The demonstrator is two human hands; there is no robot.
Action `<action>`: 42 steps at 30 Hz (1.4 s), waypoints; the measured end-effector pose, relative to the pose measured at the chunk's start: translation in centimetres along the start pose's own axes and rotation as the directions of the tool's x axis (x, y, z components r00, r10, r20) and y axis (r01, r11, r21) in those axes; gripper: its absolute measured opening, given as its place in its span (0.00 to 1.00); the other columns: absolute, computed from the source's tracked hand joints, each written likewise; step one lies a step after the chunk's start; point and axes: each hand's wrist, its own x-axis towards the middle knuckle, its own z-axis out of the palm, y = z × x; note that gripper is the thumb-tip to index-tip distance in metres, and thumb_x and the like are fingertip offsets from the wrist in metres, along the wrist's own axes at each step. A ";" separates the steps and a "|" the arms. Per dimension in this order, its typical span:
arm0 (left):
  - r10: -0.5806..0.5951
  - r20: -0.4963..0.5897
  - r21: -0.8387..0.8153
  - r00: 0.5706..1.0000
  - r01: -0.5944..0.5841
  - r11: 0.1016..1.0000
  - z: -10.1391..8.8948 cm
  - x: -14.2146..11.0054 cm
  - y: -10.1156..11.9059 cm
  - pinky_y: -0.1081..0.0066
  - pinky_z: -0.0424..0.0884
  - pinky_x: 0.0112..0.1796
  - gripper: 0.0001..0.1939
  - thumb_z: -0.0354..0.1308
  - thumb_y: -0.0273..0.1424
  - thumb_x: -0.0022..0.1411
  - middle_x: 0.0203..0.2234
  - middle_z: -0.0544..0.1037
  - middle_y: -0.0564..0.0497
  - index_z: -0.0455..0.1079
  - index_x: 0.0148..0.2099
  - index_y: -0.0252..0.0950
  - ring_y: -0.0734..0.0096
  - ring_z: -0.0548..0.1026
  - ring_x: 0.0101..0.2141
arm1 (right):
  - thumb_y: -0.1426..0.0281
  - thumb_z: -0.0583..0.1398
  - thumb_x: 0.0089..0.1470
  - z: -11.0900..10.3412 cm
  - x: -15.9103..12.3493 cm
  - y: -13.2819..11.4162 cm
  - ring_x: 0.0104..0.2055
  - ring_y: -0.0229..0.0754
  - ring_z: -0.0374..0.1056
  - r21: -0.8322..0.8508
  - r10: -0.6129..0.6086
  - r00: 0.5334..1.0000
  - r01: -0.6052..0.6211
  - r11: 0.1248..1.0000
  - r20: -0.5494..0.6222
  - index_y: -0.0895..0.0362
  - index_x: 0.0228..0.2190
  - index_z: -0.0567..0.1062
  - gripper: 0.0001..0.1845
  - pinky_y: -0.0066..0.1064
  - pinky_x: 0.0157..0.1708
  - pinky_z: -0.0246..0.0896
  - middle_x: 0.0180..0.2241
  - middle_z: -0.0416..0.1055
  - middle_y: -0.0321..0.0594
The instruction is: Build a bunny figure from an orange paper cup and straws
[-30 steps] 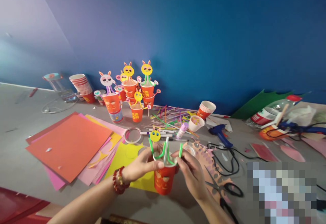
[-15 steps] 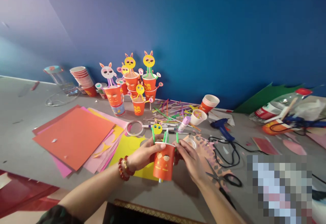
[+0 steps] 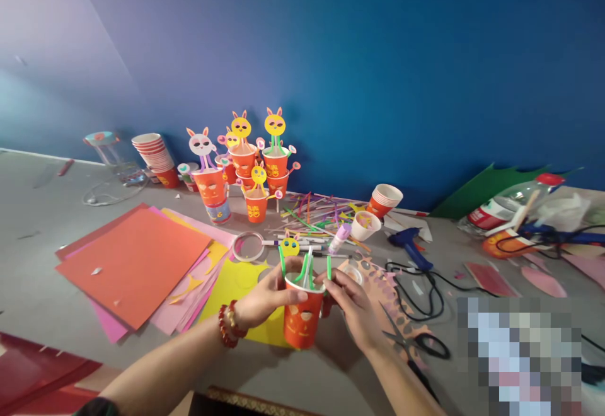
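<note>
Cup [image 3: 300,324] (w/ grn straws [image 3: 282,263]) in L hand [image 3: 268,293].

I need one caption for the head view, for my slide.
Left hand holding a cup with green straws, right hand at one straw.

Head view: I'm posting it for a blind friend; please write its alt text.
A person's left hand holds an orange paper cup with green straws in it, the right hand at its rim. Behind stand animal-headed cup figures; coloured paper lies left, scissors and a blue glue gun right.
</note>
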 end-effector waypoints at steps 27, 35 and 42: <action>0.086 0.052 0.041 0.995 -0.088 0.995 -0.3 0.1 -0.4 0.65 0.67 0.49 0.28 0.73 0.36 0.54 0.48 0.77 0.47 0.68 0.54 0.39 0.59 0.75 0.48 | 0.57 0.59 0.63 -0.4 -0.4 0.4 0.27 0.38 0.63 -0.118 -0.115 0.993 0.118 0.986 0.032 0.54 0.36 0.79 0.15 0.26 0.26 0.61 0.27 0.70 0.35; 0.073 0.065 0.035 0.995 -0.076 0.997 -0.4 0.1 -0.5 0.64 0.68 0.49 0.27 0.73 0.36 0.54 0.48 0.78 0.47 0.69 0.53 0.39 0.58 0.76 0.48 | 0.59 0.59 0.64 -0.6 -0.5 0.6 0.29 0.39 0.65 -0.128 -0.123 0.990 0.130 0.983 0.063 0.54 0.38 0.80 0.14 0.26 0.28 0.62 0.30 0.72 0.36; 0.074 0.056 0.040 0.996 -0.076 0.996 -0.3 0.1 -0.4 0.63 0.68 0.49 0.28 0.73 0.37 0.52 0.47 0.78 0.46 0.69 0.52 0.38 0.57 0.76 0.47 | 0.59 0.59 0.64 -0.6 -0.4 0.5 0.31 0.40 0.66 -0.148 -0.137 0.989 0.144 0.979 0.054 0.53 0.38 0.80 0.14 0.27 0.31 0.62 0.30 0.73 0.36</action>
